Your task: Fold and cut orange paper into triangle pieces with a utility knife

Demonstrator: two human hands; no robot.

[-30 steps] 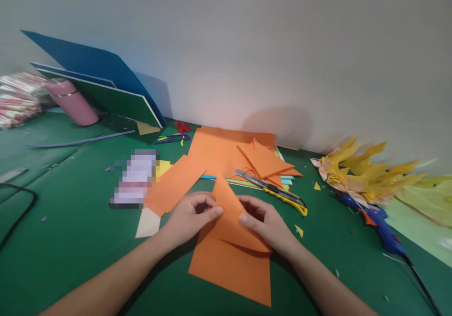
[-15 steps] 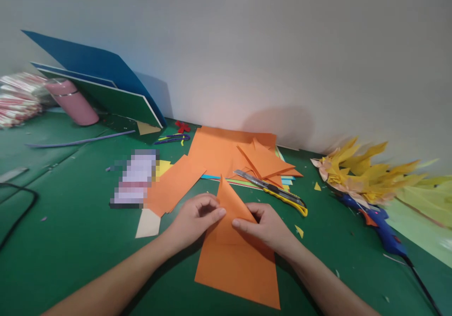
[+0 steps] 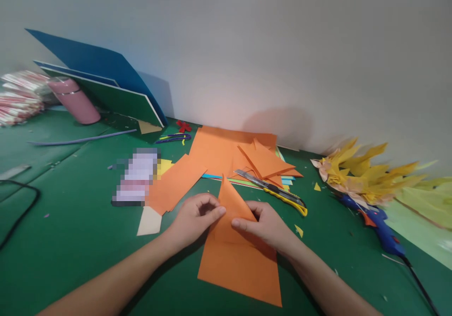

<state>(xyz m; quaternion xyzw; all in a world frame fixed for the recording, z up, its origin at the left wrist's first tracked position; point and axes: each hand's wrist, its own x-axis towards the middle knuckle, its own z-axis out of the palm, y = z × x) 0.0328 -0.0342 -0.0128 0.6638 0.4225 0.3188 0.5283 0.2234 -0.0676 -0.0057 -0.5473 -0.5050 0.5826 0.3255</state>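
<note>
A sheet of orange paper (image 3: 240, 269) is held between both hands, its far end folded over into a point. My left hand (image 3: 199, 214) pinches the left edge, thumb on top and fingers curled beneath. On the folded right edge my right hand (image 3: 264, 224) grips with its thumb lying on the paper and its fingers behind. Just beyond the fold lies a yellow utility knife (image 3: 278, 194) with its blade out. Folded orange pieces (image 3: 266, 159) rest on a larger orange sheet (image 3: 215, 144) at the wall, and cut orange strips (image 3: 176, 184) lie left of my hands.
A blurred-out phone-like object (image 3: 136, 179) lies at left, near a pink bottle (image 3: 76, 100) and leaning blue and green boards (image 3: 106, 97). At right are a blue glue gun (image 3: 383, 233) with its cord and yellow paper flowers (image 3: 374, 174). Paper scraps (image 3: 299, 231) dot the green table.
Both hands keep the same grip on the orange paper. Its near edge has shifted very slightly right and up, and the view has moved a little.
</note>
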